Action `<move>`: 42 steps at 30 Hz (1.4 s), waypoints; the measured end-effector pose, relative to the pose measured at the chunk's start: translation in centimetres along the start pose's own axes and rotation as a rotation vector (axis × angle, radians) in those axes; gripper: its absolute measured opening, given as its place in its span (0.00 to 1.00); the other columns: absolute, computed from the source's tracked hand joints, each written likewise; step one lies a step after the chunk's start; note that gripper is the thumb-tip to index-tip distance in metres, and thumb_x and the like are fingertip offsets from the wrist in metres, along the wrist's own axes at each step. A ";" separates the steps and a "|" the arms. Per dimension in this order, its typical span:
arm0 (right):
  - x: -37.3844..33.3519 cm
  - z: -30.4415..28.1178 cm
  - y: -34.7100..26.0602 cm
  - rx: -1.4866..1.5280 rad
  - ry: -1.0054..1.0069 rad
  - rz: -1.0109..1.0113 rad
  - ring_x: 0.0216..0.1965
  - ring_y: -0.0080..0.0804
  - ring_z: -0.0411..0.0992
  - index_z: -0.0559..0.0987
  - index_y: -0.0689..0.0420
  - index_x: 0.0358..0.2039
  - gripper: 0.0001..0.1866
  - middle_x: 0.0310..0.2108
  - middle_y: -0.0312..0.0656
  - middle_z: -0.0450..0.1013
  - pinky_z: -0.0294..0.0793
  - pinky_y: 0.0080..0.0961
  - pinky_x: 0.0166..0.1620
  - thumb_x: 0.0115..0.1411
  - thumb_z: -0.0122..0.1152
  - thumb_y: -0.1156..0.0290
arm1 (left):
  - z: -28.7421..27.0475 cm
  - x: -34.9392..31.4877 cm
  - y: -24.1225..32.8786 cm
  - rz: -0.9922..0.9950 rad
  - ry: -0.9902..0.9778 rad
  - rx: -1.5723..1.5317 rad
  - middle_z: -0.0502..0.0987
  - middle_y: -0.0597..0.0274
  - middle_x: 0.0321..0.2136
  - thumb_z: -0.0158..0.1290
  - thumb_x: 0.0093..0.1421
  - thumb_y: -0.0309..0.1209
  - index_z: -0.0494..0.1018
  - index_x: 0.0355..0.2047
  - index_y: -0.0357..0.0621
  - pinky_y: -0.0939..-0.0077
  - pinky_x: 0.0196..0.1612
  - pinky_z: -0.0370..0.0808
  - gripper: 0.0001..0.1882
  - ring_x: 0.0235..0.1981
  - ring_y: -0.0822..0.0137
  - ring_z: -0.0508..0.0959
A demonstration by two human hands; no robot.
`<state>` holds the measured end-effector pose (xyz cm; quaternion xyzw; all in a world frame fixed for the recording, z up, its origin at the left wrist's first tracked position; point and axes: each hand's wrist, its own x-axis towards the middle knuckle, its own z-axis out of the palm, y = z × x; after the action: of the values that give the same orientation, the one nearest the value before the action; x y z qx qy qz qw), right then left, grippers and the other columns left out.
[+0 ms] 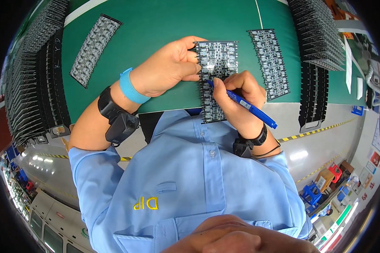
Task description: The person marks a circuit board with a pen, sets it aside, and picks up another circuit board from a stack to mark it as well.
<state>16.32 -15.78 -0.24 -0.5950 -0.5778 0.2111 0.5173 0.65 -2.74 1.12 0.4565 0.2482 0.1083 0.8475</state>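
Observation:
A dark circuit board panel (217, 52), long and covered in rows of small pale parts, stands out in front of my chest past the near edge of the table. My left hand (166, 67) grips its left edge, thumb on the face and fingers at the side and behind. In my right hand (242, 97) is a blue marker pen (261, 114), held in a writing grip. The pen's tip is at the panel's left side, near my left thumb; whether it touches the surface I cannot tell.
On the green table (156, 25) lie a similar panel at the left (96, 48) and another panel at the right (269, 63). Black racks packed with boards flank me, a left rack (25, 97) and a right rack (318, 38). Blue stools (311, 193) stand on the floor beyond.

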 end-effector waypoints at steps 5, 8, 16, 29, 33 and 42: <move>0.1 0.1 0.1 -0.010 -0.008 -0.007 0.19 0.17 0.66 0.67 0.58 0.23 0.16 0.19 0.36 0.72 0.63 0.16 0.22 0.53 0.68 0.84 | -0.1 -0.1 0.1 0.010 -0.010 -0.020 0.76 0.58 0.49 0.43 0.62 0.18 0.59 0.61 0.37 0.75 0.52 0.74 0.26 0.50 0.71 0.76; 0.1 0.1 0.2 -0.013 -0.007 -0.012 0.19 0.16 0.66 0.67 0.59 0.23 0.16 0.19 0.36 0.71 0.63 0.16 0.22 0.53 0.68 0.84 | -0.4 0.1 -0.1 0.009 -0.025 0.007 0.76 0.57 0.50 0.43 0.62 0.18 0.58 0.61 0.37 0.74 0.52 0.74 0.26 0.51 0.70 0.76; 0.1 0.2 0.3 -0.025 -0.013 -0.030 0.18 0.17 0.65 0.67 0.59 0.23 0.16 0.18 0.36 0.70 0.63 0.16 0.22 0.53 0.68 0.85 | 0.1 -0.2 0.2 -0.005 -0.003 -0.024 0.76 0.57 0.50 0.42 0.61 0.17 0.58 0.62 0.37 0.73 0.53 0.75 0.26 0.51 0.70 0.76; -0.7 -0.7 -0.2 0.013 -0.027 0.013 0.17 0.17 0.64 0.65 0.58 0.23 0.16 0.16 0.35 0.68 0.62 0.16 0.22 0.54 0.66 0.85 | -0.1 0.1 0.0 0.021 -0.028 -0.040 0.76 0.55 0.51 0.42 0.63 0.17 0.58 0.61 0.37 0.70 0.56 0.74 0.25 0.53 0.67 0.77; -0.9 -0.6 -0.1 -0.002 -0.050 -0.015 0.17 0.17 0.64 0.66 0.58 0.22 0.16 0.16 0.35 0.69 0.62 0.16 0.22 0.54 0.66 0.85 | -0.1 0.0 0.0 0.025 -0.028 -0.050 0.76 0.54 0.51 0.42 0.63 0.17 0.58 0.61 0.36 0.71 0.56 0.74 0.25 0.52 0.67 0.77; -0.8 -0.4 -0.1 -0.026 -0.040 -0.024 0.18 0.16 0.66 0.66 0.58 0.22 0.16 0.17 0.36 0.71 0.63 0.16 0.22 0.53 0.68 0.84 | -0.3 0.1 -0.2 0.030 -0.026 -0.042 0.76 0.56 0.51 0.42 0.62 0.16 0.58 0.61 0.36 0.74 0.54 0.75 0.26 0.51 0.69 0.77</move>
<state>16.44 -16.69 -0.28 -0.5904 -0.5978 0.2092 0.5004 0.57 -2.63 0.81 0.4435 0.2279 0.1203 0.8584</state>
